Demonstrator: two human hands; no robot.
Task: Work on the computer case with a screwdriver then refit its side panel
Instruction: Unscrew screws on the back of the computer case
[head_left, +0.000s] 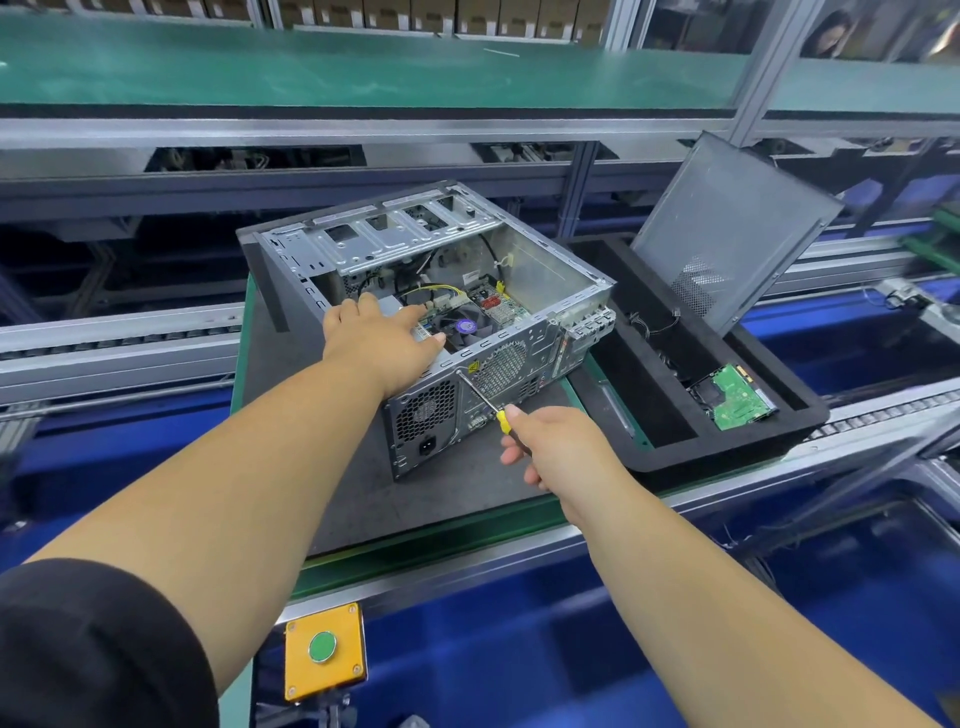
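My left hand (379, 340) lies flat on the case (441, 312) rim, steadying; right hand (550, 447) grips the screwdriver (480, 397) against its rear (panel (727, 228) off, rightward).

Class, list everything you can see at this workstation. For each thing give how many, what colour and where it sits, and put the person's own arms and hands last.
computer case: one, silver-grey, open side up, on the dark mat at centre.
screwdriver: one, yellow handle, tip at the case's rear top edge.
side panel: one, grey, leaning upright in the tray.
tray: one, black foam, right of the case.
circuit board: one, green, in the tray's near right compartment.
mat: one, dark grey, under the case.
button box: one, yellow with a green button, at the bench's front edge.
shelf: one, green, above and behind.
left hand: one, flat on the case's open top edge.
right hand: one, grips the screwdriver handle.
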